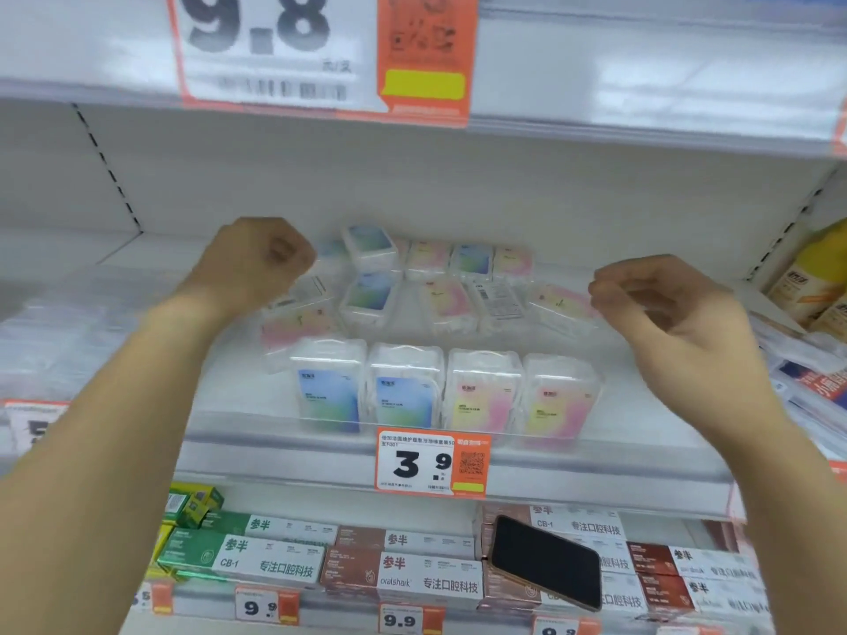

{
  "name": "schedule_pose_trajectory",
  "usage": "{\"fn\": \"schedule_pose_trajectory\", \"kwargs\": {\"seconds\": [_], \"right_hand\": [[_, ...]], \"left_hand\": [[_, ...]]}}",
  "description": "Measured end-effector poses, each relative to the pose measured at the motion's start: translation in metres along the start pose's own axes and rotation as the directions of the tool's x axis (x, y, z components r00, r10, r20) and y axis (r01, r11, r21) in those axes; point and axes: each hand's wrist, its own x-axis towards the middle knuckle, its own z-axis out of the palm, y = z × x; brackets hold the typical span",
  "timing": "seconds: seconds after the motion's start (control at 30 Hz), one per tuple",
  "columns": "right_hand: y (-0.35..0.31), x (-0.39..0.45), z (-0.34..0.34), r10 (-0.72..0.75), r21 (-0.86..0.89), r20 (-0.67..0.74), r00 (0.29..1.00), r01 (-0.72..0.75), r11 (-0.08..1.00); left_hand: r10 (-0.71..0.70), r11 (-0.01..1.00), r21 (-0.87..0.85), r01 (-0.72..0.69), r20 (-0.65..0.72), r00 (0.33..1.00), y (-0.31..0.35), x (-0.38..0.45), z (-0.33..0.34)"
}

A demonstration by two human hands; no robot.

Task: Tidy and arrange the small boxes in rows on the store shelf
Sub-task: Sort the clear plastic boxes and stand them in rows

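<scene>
Several small clear plastic boxes with blue-green or pink-yellow labels sit on the white store shelf. A front row of upright boxes stands along the shelf's clear lip. Behind it, more boxes lie flat, some askew and one stacked box on top. My left hand hovers above the left rear boxes with its fingers curled, holding nothing. My right hand hovers at the right end of the rear boxes, fingers loosely curled, and holds nothing.
A 3.9 price tag hangs on the shelf's front rail. On the shelf below lie toothpaste cartons with a black phone on top. Orange packs stand at the right. The upper shelf edge carries a 9.8 tag.
</scene>
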Motion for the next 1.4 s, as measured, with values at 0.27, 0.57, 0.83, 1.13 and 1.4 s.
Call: {"fn": "schedule_pose_trajectory", "kwargs": {"seconds": [0.27, 0.57, 0.83, 1.13, 1.4], "right_hand": [[-0.059, 0.090, 0.089, 0.146, -0.408, 0.503, 0.852, 0.085, 0.909], [-0.064, 0.128, 0.205, 0.304, -0.618, 0.731, 0.612, 0.404, 0.674], [-0.072, 0.106, 0.233, 0.175, -0.474, 0.840, 0.514, 0.536, 0.699], [-0.051, 0.118, 0.215, 0.217, -0.453, 0.823, 0.525, 0.374, 0.810], [-0.050, 0.115, 0.206, 0.312, -0.540, 0.793, 0.523, 0.365, 0.758]], "left_hand": [[-0.114, 0.976, 0.213, 0.045, 0.323, 0.940, -0.032, 0.006, 0.003], [-0.140, 0.960, 0.278, 0.022, 0.413, 0.900, -0.027, 0.013, -0.001], [-0.098, 0.947, 0.319, -0.028, 0.374, 0.922, -0.033, 0.024, 0.001], [-0.119, 0.976, 0.215, 0.046, 0.339, 0.933, -0.034, 0.026, 0.007], [-0.020, 0.989, 0.145, -0.032, 0.347, 0.938, -0.034, 0.026, 0.009]]}}
